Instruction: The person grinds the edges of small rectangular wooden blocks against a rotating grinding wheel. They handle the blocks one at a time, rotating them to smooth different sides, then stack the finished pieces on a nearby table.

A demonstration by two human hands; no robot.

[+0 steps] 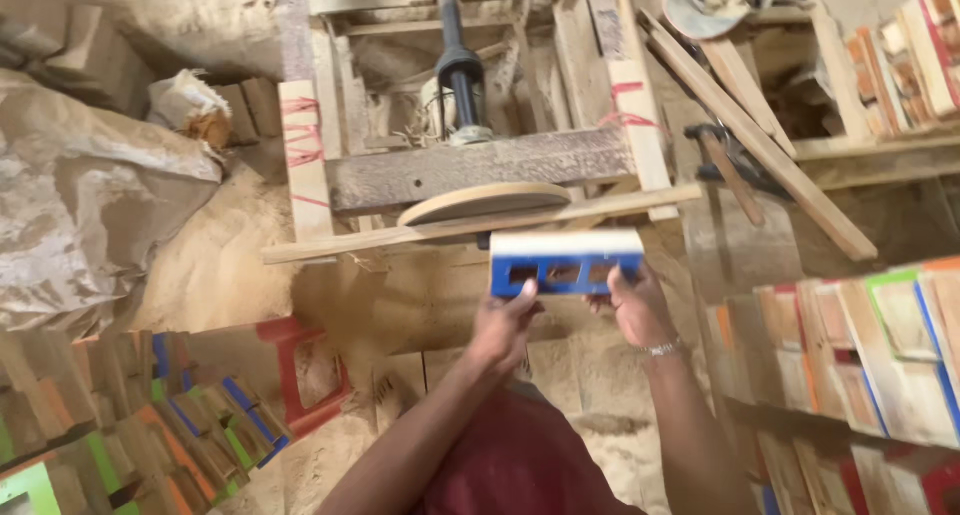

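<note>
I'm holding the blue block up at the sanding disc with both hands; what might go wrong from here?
1. Both hands, left hand and right hand, grip the blue wooden block with three rectangular holes right beside the round tan sanding disc; fingers could slip into it.
2. The thin wooden rail under the block looks narrow, so the block may tip.

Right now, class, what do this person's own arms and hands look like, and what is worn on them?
Both forearms are bare, with no sleeves reaching them and no gloves. The left hand wears nothing. The right hand has a thin silver bracelet at the wrist. No rings show.
</note>
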